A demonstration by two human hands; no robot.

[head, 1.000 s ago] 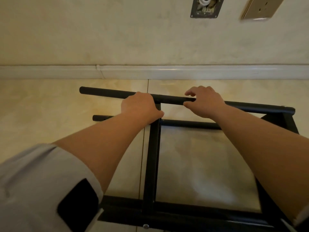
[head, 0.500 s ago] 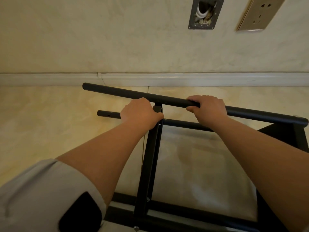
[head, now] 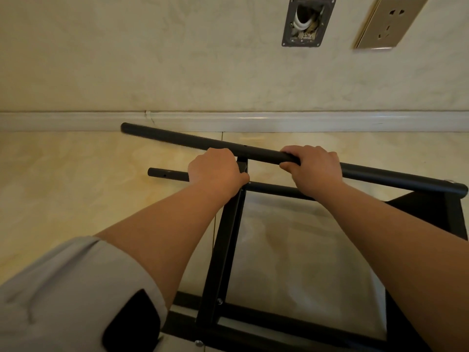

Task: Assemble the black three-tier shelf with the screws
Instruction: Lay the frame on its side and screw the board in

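Under both hands, the upper tube has tilted since 1 second ago; the right hand, then loose, now grips it, the left hand clasps the shelf frame, aligning holes for screws.

Two hands, two round black tubes, one black frame, three visible screws, one wall socket, and one open wall box.

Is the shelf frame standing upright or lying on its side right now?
On its side. The long upper tube runs level above the floor, with the right hand gripping it and the left hand at the crossbar.
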